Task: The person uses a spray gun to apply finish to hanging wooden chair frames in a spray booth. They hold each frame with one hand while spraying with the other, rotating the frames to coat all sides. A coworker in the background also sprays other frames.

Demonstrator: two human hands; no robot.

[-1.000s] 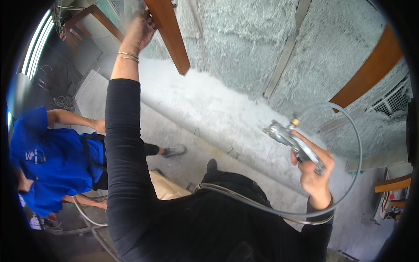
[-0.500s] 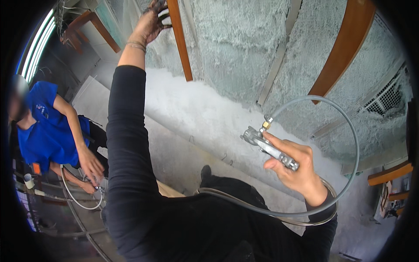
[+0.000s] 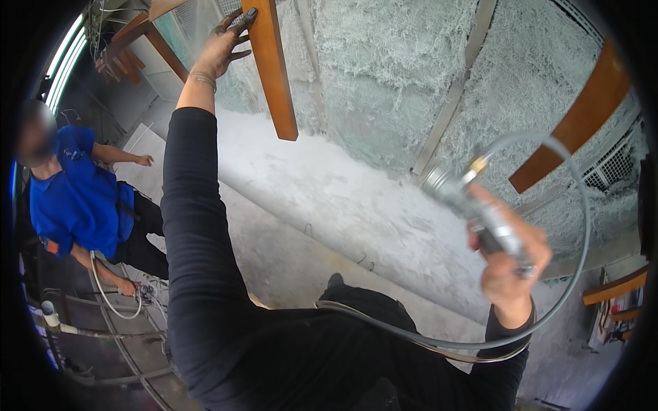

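A spray gun (image 3: 476,212) of bare metal is in my right hand (image 3: 514,264), its round front end toward the filter-covered wall; both are smeared by motion. A grey hose (image 3: 582,205) joins it at a brass-coloured fitting and loops back past my right forearm to my waist. My left arm is stretched up and away. At its end my left hand (image 3: 218,49), with dark-stained fingers, grips the edge of a brown tapered wooden leg (image 3: 272,75), one fingertip on its front face. The leg's upper end runs out of the picture.
Another curved wooden piece (image 3: 576,123) hangs at the right. Fibrous pale filter matting (image 3: 391,61) covers the wall, above a white-dusted ledge (image 3: 329,185). At the left stands a person in a blue shirt (image 3: 82,192), one hand on a hose-fed tool. More wooden parts (image 3: 617,284) are at the far right.
The spray gun has swung right and upward in my right hand. My left hand has shifted, with a fingertip now over the leg's front, whose face shows wider. The other person has straightened up.
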